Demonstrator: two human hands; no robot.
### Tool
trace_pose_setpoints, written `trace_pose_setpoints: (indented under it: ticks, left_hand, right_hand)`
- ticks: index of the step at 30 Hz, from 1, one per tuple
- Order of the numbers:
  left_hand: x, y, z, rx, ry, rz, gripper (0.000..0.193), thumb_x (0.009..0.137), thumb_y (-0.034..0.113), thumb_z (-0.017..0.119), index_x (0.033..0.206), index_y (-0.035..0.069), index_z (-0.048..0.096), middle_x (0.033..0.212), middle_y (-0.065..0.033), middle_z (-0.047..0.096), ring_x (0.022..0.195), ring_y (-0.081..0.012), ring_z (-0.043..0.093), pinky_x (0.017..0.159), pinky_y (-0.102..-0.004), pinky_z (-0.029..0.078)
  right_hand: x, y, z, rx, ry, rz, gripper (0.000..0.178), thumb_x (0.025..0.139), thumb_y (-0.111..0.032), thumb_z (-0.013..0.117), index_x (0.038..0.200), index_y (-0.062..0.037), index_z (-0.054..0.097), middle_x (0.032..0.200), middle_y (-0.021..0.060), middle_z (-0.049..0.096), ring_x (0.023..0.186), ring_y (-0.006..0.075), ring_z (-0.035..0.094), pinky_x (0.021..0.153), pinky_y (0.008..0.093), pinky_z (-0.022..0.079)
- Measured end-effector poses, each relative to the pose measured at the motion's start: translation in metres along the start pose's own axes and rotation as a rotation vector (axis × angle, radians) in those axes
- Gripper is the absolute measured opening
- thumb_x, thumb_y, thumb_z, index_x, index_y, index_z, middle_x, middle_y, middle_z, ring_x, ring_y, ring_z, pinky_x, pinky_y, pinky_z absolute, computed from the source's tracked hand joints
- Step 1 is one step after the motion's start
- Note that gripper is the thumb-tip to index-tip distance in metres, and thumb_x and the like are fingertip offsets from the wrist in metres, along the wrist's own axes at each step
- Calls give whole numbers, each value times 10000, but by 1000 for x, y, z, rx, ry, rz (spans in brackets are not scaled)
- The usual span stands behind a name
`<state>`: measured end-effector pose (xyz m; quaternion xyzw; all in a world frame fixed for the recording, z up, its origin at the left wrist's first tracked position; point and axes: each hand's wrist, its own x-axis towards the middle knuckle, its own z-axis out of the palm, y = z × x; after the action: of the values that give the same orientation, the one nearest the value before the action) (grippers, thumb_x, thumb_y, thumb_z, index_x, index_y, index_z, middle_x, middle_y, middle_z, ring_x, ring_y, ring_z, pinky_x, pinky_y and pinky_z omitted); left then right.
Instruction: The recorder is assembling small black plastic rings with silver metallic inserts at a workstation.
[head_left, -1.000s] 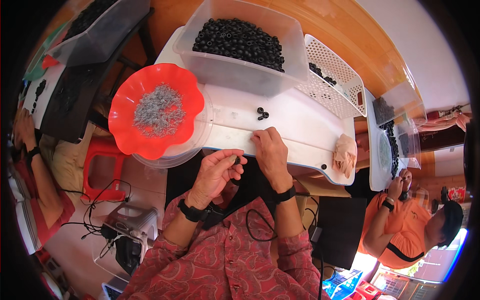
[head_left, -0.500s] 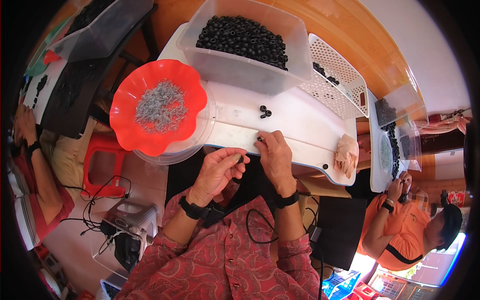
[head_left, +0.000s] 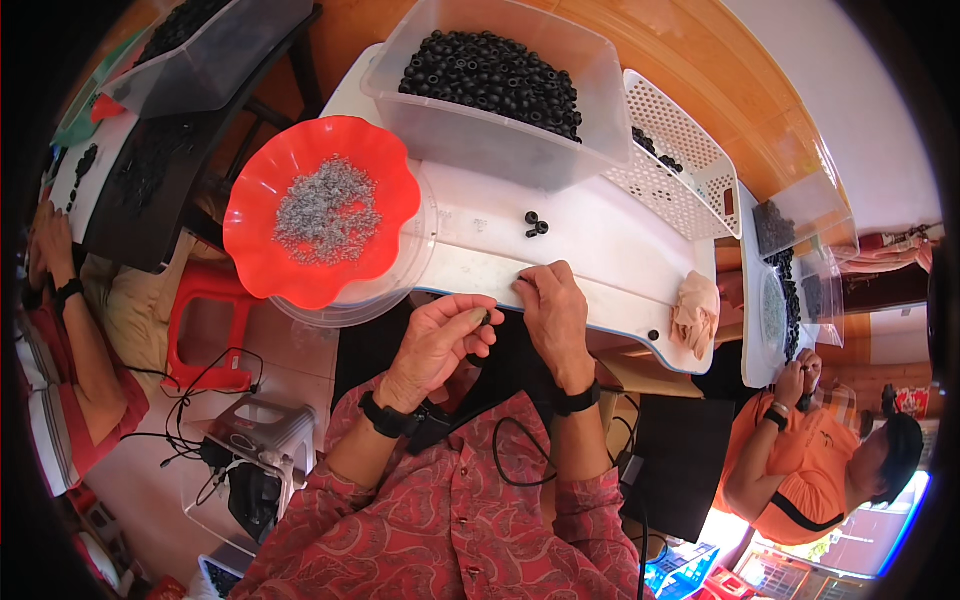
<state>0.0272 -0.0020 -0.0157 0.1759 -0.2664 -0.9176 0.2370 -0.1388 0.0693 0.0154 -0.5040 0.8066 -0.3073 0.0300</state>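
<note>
Near the front edge of the white table [head_left: 480,262], my left hand [head_left: 440,350] is closed, pinching a small black part [head_left: 486,319] between thumb and fingers. To its right, over that edge, my right hand [head_left: 553,312] has its thumb and forefinger pressed together; its fingers hide whatever is between them. Just beyond the hands lie a few small round black hollow parts [head_left: 537,229]. A red scalloped bowl [head_left: 250,230] at the left carries a heap of tiny silvery pieces [head_left: 325,210].
A clear bin [head_left: 500,165] of black parts stands at the back, beside a white perforated basket [head_left: 715,205]. A crumpled tan cloth [head_left: 694,312] and one black part [head_left: 653,335] lie at the right. People work at tables on both sides.
The small black piece that showed at my right fingertips is now hidden, as that hand has turned slightly. My left hand keeps its pinch almost in place.
</note>
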Motion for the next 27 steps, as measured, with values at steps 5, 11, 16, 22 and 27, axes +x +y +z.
trace_pose_setpoints:
  ticks: [5, 11, 16, 22, 27]
  left_hand:
    - [-1, 2, 0, 9, 8, 4, 235, 975, 67, 538, 1169, -50, 598, 1041, -155, 668, 764, -119, 636, 649, -211, 551]
    - [0, -1, -5, -5, -5, 5, 234, 973, 68, 537, 1162, -54, 601, 1013, -161, 673, 743, -117, 631, 630, -217, 540]
    - [1, -3, -5, -13, 10, 18, 230, 973, 67, 535, 1157, -52, 605, 995, -154, 673, 723, -111, 620, 613, -218, 526]
    - [4, 3, 5, -2, -23, 31, 236, 978, 78, 533, 1165, -47, 603, 1001, -140, 664, 737, -104, 610, 626, -210, 513]
    - [8, 1, 13, -39, -51, 33, 262, 986, 93, 528, 1204, -42, 581, 1053, -136, 652, 813, -117, 622, 683, -226, 538]
  right_hand:
    - [-3, 1, 1, 7, 53, -37, 100, 836, -51, 658, 922, -18, 620, 873, 155, 566, 736, 360, 596, 632, 429, 486]
    - [-5, 4, -1, 60, 105, -50, 113, 843, -24, 642, 952, -14, 617, 873, 166, 583, 742, 365, 602, 630, 427, 486]
    - [-5, 6, -1, 44, 158, -68, 149, 850, -8, 632, 999, -7, 618, 871, 175, 594, 737, 367, 606, 623, 427, 485]
    - [-16, 4, -4, 510, 113, 239, 174, 900, 3, 600, 1074, 8, 617, 940, 140, 686, 746, 208, 657, 630, 297, 504]
    - [-23, -7, -19, 987, 22, 400, 166, 921, -7, 604, 1084, 13, 625, 983, 85, 698, 774, 101, 639, 654, 212, 501]
